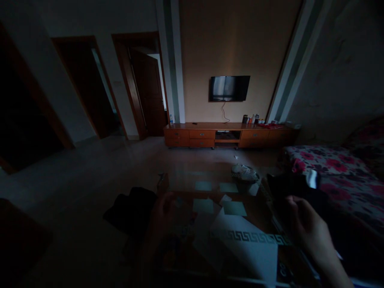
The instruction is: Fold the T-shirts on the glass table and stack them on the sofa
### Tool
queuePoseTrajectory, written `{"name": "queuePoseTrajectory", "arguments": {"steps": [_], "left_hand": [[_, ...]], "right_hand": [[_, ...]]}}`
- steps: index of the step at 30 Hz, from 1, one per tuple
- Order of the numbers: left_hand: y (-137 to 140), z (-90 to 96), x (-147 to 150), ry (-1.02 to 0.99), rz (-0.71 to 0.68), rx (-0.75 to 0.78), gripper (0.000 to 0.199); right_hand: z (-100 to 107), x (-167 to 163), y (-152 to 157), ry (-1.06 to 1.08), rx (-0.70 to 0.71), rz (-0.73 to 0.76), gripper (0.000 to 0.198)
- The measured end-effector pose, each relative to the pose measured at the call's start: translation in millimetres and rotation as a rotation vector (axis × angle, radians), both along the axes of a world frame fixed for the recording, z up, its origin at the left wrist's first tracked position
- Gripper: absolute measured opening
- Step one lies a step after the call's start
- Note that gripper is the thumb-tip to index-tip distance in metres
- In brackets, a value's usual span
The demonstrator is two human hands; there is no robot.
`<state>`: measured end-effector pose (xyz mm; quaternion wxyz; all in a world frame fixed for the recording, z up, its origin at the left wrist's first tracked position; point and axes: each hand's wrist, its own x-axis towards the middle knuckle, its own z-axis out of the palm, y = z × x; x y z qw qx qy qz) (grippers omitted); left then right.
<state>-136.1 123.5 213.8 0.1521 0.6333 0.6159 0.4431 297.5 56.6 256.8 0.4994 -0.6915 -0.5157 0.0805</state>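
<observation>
In the dim room, my left hand (163,214) is raised over the left side of a glass-topped table (249,237) with a key-pattern band. Its fingers look curled together; anything in them is lost in the dark. A black, cloth-like shape (130,208) lies just left of it. My right hand (310,228) is at the table's right side, thumb and fingertips pinched together. Whatever they may hold cannot be made out. Behind that hand is a dark, cloth-like heap (288,184). White sheets (255,250) show at the table between my hands.
Beyond the table stands a lined waste bin (245,174). A flowered sofa (330,160) is on the right. A long wooden TV cabinet (202,136) runs along the far wall under a television (229,89). An open door (147,92) is at the left.
</observation>
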Motion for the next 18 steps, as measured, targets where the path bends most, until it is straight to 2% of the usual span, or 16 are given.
{"name": "queuePoseTrajectory", "arguments": {"steps": [2,5,6,7,11,13,14,16,18], "left_hand": [[-26,22.6,38,-0.041,-0.185,0.072,0.037],[-66,43.0,86,0.035,-0.45,0.082,0.053],[-76,45.0,98,0.07,-0.535,0.016,0.066],[-82,44.6,108,0.091,-0.581,-0.05,0.068],[-82,29.0,117,0.095,-0.641,-0.232,0.037],[-71,21.6,105,0.042,-0.571,-0.212,0.03],[-65,19.7,96,0.005,-0.481,-0.164,0.028],[-54,19.6,72,-0.087,-0.189,-0.021,0.029],[-46,22.5,44,-0.201,0.153,0.099,0.037]], "right_hand": [[19,-36,-12,0.018,0.021,0.208,0.035],[30,-76,-24,0.048,-0.027,0.38,0.034],[31,-87,-27,0.073,-0.048,0.434,0.033],[32,-96,-29,0.104,-0.069,0.492,0.033],[26,-117,-24,0.207,-0.158,0.703,0.034],[15,-110,-12,0.233,-0.177,0.732,0.034],[7,-101,-4,0.242,-0.174,0.711,0.035],[-14,-70,14,0.245,-0.141,0.574,0.043],[-39,-26,28,0.189,-0.097,0.324,0.048]]}}
